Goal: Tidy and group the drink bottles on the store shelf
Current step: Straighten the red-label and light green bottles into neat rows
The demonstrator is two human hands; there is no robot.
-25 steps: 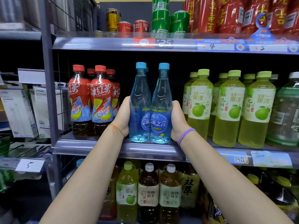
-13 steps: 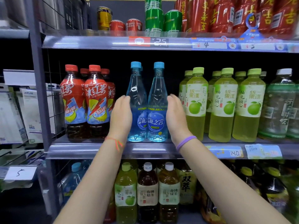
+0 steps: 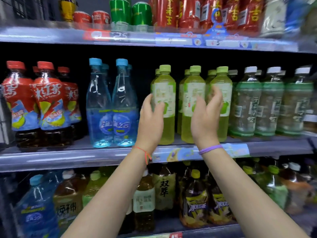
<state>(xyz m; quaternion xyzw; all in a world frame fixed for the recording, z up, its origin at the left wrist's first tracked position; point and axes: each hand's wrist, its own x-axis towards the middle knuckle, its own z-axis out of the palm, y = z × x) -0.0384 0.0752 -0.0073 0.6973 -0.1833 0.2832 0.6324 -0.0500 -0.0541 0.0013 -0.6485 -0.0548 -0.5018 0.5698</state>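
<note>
Far left of my fingers I see red-capped iced tea bottles [image 3: 49, 103], their labels reading 冰红茶. Next come two blue-capped bottles [image 3: 111, 107] standing touching each other, well left of my left hand [image 3: 151, 115]. That hand is raised with its fingers relaxed and slightly apart, fingertips at the left side of the first green-capped juice bottle [image 3: 165, 93]; whether they touch it I cannot tell, the frame is blurred. My right hand [image 3: 206, 112] is cupped open, fingers loosely together, in front of the second and third green bottles. Their label writing is unreadable. Right of my fingers stand white-capped green bottles [image 3: 272, 102]. There is a narrow dark gap between the blue and green groups; the shelf edge [image 3: 68, 158] runs below my wrists.
</note>
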